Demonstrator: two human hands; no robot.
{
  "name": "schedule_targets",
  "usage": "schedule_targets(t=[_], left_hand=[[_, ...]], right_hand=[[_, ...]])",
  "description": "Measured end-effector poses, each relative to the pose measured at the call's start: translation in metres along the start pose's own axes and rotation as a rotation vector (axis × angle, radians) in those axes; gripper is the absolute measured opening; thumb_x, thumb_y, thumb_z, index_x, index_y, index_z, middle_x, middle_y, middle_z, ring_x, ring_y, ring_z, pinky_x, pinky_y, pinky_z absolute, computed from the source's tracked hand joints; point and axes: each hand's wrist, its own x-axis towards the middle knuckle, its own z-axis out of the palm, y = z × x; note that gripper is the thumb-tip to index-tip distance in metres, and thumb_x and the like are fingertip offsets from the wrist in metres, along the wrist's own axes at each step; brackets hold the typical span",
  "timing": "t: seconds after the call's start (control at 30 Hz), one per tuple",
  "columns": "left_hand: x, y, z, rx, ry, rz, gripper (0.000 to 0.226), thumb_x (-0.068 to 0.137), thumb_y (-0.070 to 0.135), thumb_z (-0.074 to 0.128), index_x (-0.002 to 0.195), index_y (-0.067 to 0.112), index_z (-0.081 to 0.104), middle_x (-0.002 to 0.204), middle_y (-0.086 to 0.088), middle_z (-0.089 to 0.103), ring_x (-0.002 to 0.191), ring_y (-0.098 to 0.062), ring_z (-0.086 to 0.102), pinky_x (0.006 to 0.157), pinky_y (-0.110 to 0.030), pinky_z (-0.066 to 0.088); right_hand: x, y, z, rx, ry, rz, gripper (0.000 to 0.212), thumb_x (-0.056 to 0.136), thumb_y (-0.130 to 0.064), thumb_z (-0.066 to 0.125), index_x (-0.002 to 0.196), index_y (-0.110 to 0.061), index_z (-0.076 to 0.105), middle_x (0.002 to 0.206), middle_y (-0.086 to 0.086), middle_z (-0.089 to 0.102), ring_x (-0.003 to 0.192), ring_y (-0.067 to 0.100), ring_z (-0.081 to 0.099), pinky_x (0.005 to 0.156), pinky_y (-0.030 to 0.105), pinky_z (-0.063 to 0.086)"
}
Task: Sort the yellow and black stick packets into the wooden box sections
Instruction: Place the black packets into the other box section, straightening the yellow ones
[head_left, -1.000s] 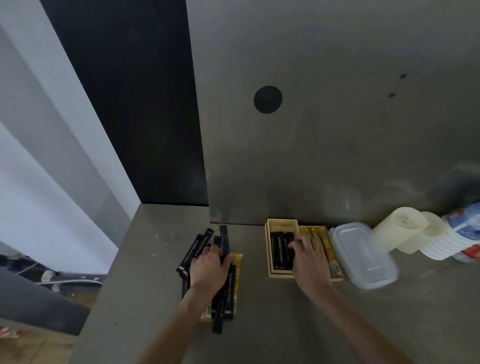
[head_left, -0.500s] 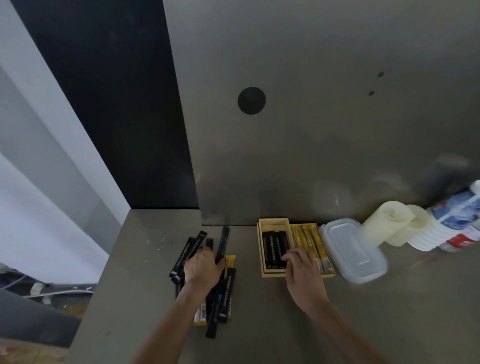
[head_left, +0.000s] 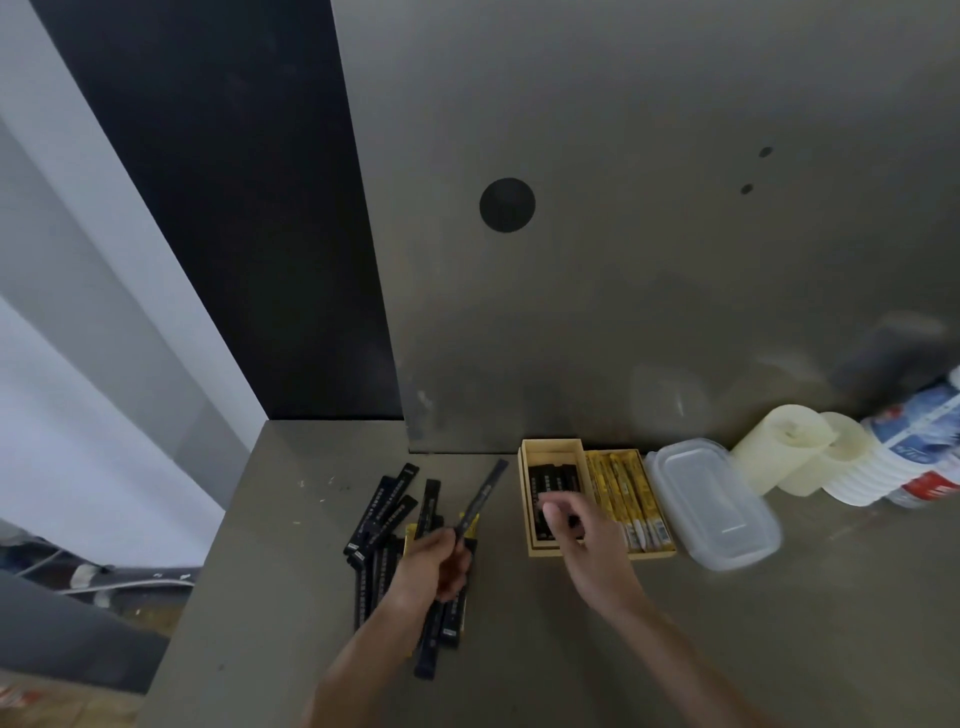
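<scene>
The pale wooden box (head_left: 551, 443) has two open sections side by side. Its left section holds black stick packets (head_left: 553, 480) lying lengthwise, and its right section holds yellow stick packets (head_left: 623, 493) laid the same way. Left of the box, a loose pile of black packets (head_left: 387, 519) lies fanned out, with a yellow packet (head_left: 410, 534) partly showing beneath. Between the pile and the box, the left hand (head_left: 436, 564) pinches one raised black packet (head_left: 483, 499), its far end tilted toward the box.

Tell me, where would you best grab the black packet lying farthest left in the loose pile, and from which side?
Probably its far tip, from above and the left. The black packet lies flat and slanted, its left edge bordering bare table, while neighbours crowd its right side. A pinch grip across the narrow width suits its thin strip shape.
</scene>
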Motion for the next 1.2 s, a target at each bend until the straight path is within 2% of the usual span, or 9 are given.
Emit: schedule_targets(t=[0.1, 0.33, 0.4, 0.5, 0.57, 0.67, 0.87, 0.97, 1.2], left_hand=[[-0.005, -0.007, 0.001, -0.126, -0.163, -0.153, 0.033, 0.102, 0.022, 0.033, 0.073, 0.017, 0.047, 0.059, 0.001, 0.045, 0.043, -0.012, 0.035, 0.039, -0.02, 0.022], [-0.016, -0.007, 0.006, -0.065, -0.244, -0.352, 0.038, 0.101, 0.03, 0.026, 0.068, 0.02, 0.041, 0.055, 0.003, 0.039, 0.039, -0.012, 0.03, 0.037, -0.019, 0.019], [-0.019, -0.006, 0.007, 0.028, -0.226, -0.284, 0.049, 0.106, 0.037, 0.024, 0.069, 0.017, 0.048, 0.055, -0.002, 0.051, 0.039, -0.014, 0.037, 0.038, -0.02, 0.021], [-0.024, -0.007, 0.008, 0.214, -0.147, -0.007, 0.061, 0.107, 0.048, 0.025, 0.086, 0.006, 0.064, 0.072, -0.012, 0.07, 0.041, -0.015, 0.049, 0.037, -0.022, 0.029], [-0.026, -0.009, 0.009, 0.286, -0.15, 0.181, 0.048, 0.105, 0.043, 0.036, 0.096, 0.003, 0.061, 0.077, -0.009, 0.072, 0.045, -0.013, 0.052, 0.038, -0.022, 0.033], [-0.026, -0.007, 0.008, 0.373, -0.138, 0.306, 0.022, 0.102, 0.023, 0.053, 0.092, 0.005, 0.06, 0.076, -0.009, 0.072, 0.048, -0.015, 0.053, 0.043, -0.022, 0.038], [-0.026, -0.002, 0.004, 0.378, -0.13, 0.331, 0.006, 0.096, 0.013, 0.063, 0.096, 0.006, 0.063, 0.08, -0.011, 0.076, 0.05, -0.013, 0.056, 0.044, -0.015, 0.041], [-0.027, -0.002, 0.004, 0.356, -0.115, 0.33, 0.014, 0.092, 0.013, 0.068, 0.101, 0.003, 0.063, 0.083, -0.014, 0.076, 0.05, -0.012, 0.058, 0.044, -0.015, 0.043], [-0.024, -0.004, 0.009, 0.353, -0.033, 0.308, 0.012, 0.098, 0.018, 0.06, 0.099, 0.009, 0.067, 0.082, -0.01, 0.076, 0.054, -0.016, 0.059, 0.045, -0.017, 0.043]], right_hand=[[0.001, -0.02, 0.001, 0.42, -0.228, 0.22, 0.035, 0.099, -0.038, 0.054, 0.132, -0.028, 0.055, 0.113, -0.004, 0.074, 0.101, 0.011, 0.071, 0.082, 0.026, 0.057], [0.001, -0.024, -0.001, 0.591, -0.302, 0.263, 0.024, 0.096, -0.013, 0.064, 0.12, -0.015, 0.066, 0.111, 0.007, 0.073, 0.085, 0.017, 0.065, 0.075, 0.03, 0.053], [0.001, -0.022, -0.001, 0.616, -0.285, 0.292, 0.018, 0.094, -0.012, 0.066, 0.111, -0.009, 0.069, 0.105, 0.01, 0.074, 0.084, 0.02, 0.066, 0.076, 0.032, 0.055], [0.002, -0.02, 0.0, 0.567, -0.178, 0.333, 0.017, 0.091, -0.015, 0.071, 0.102, -0.003, 0.07, 0.091, 0.011, 0.074, 0.08, 0.021, 0.069, 0.075, 0.03, 0.059], [0.003, -0.019, 0.002, 0.54, -0.085, 0.366, 0.017, 0.09, -0.017, 0.072, 0.1, -0.003, 0.07, 0.09, 0.01, 0.076, 0.08, 0.022, 0.073, 0.073, 0.031, 0.062], [0.003, -0.016, 0.004, 0.547, -0.016, 0.398, 0.018, 0.09, -0.018, 0.072, 0.1, -0.003, 0.071, 0.088, 0.011, 0.078, 0.08, 0.023, 0.076, 0.07, 0.032, 0.063], [0.002, -0.014, 0.002, 0.664, 0.001, 0.476, 0.02, 0.089, -0.019, 0.073, 0.1, -0.003, 0.072, 0.089, 0.015, 0.078, 0.082, 0.024, 0.075, 0.073, 0.032, 0.062], [0.002, -0.013, 0.001, 0.709, 0.01, 0.503, 0.021, 0.088, -0.018, 0.074, 0.102, -0.002, 0.072, 0.09, 0.014, 0.078, 0.081, 0.023, 0.075, 0.072, 0.031, 0.062], [-0.004, -0.013, 0.006, 0.87, -0.051, 0.581, 0.031, 0.085, -0.017, 0.075, 0.108, 0.003, 0.069, 0.09, 0.012, 0.072, 0.08, 0.021, 0.07, 0.073, 0.031, 0.059]])
